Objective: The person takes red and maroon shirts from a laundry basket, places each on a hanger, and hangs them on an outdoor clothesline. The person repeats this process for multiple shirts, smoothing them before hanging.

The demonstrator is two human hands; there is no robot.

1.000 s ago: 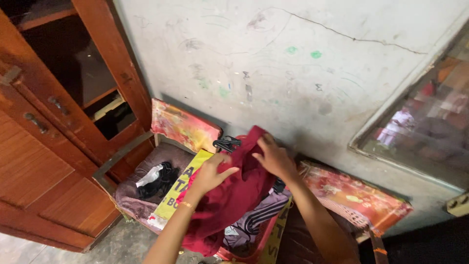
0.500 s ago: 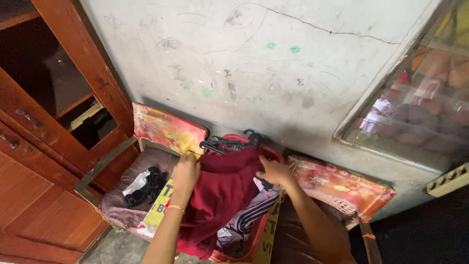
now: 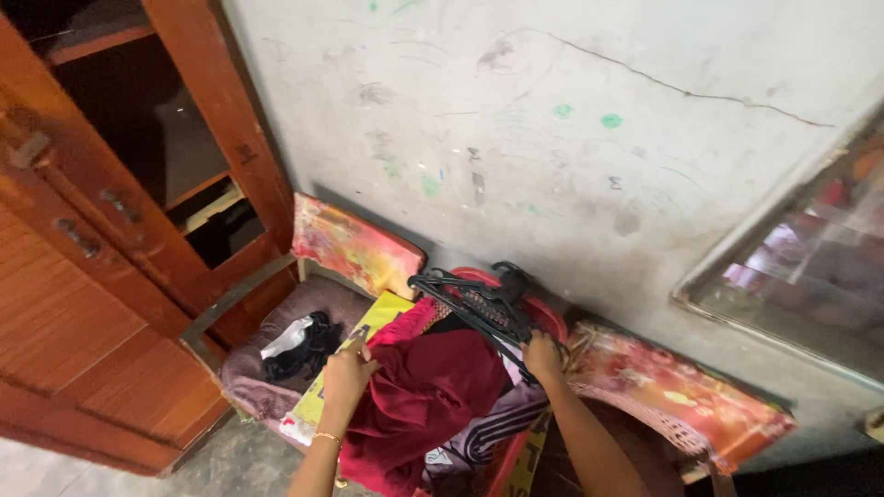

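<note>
Maroon cloth (image 3: 428, 396), soft and creased, hangs in loose folds over the front of a red plastic basket (image 3: 543, 313) whose curved rim shows behind it. The left hand (image 3: 348, 373) is closed on the cloth's left edge, fingers pinched around a fold, a thin bangle at the wrist. The right hand (image 3: 543, 357) is curled around the lower ends of a bundle of black plastic hangers (image 3: 479, 299), which fan out up and to the left above the cloth, their thin bars and hooks crossing one another near the basket's back rim. Under the maroon cloth lies a grey garment with white stripes (image 3: 488, 428), smooth and slightly shiny, spilling out of the basket toward the floor.

A flat yellow printed sheet (image 3: 368, 331) slants beside the left hand, its lower corner white and crumpled. To its left, a dull purple-brown cushion seat (image 3: 276, 317) carries a small heap of black fabric (image 3: 308, 340) with a pale scrap lying against it. Two stiff panels covered in glossy red and yellow patterned fabric stand against the wall: one (image 3: 354, 247) behind the seat, the other (image 3: 681, 387) to the right of the right hand, with woven cane texture showing along its lower edge.

The wall (image 3: 552, 138) is rough pale plaster, scuffed, scribbled on, with a thin crack running across it. On the left stands a reddish-brown wooden cupboard (image 3: 101, 267) with ribbed door panels, metal latches and dark open shelves.
</note>
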